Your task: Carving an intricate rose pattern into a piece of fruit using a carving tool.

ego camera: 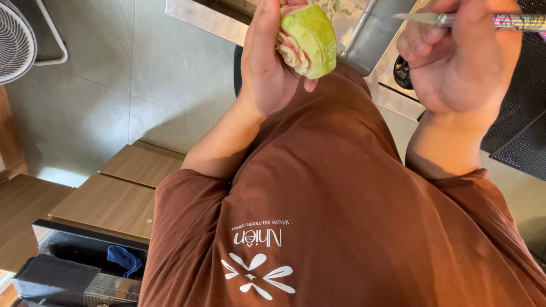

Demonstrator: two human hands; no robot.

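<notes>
My left hand (267,62) is closed around a green fruit (310,37) at the top middle; its cut side shows pale, pinkish carved flesh. Up at the right, my right hand (455,57) grips a small carving knife (483,20) with a shiny patterned handle. The thin blade points left toward the fruit, a short gap away. Both forearms rise out of a brown shirt that fills the lower part of the view.
A steel counter and sink (369,34) lie beyond the hands, with green peel scraps (341,8) on them. A black mesh mat (523,113) is on the right. A white fan (14,42), wooden steps (119,193) and grey floor tiles are on the left.
</notes>
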